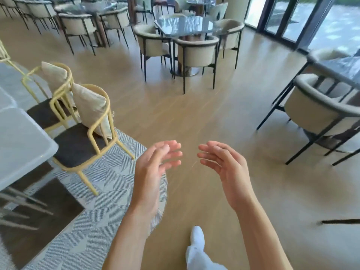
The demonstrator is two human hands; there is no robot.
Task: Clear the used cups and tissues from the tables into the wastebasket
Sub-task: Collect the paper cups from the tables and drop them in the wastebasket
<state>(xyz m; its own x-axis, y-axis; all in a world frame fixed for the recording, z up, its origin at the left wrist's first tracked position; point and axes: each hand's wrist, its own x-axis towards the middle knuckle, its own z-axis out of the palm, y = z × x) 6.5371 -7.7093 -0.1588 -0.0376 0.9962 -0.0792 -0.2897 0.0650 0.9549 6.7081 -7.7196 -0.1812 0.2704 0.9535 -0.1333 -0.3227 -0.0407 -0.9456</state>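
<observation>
Presently both hands are empty: left hand (153, 168) and right hand (224, 164) hover over the wooden floor (194, 114), fingers loosely spread. No cups, tissues or wastebasket are visible. The pale worktop (21, 145) lies near left, the glass-topped worktop (185, 26) far ahead, ringed by a cream armchair (196, 51).

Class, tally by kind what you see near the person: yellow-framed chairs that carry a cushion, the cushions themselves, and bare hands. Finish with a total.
Yellow-framed chairs: 2
Cushions: 2
Bare hands: 2, the left hand and the right hand, both holding nothing
Total: 6
</observation>
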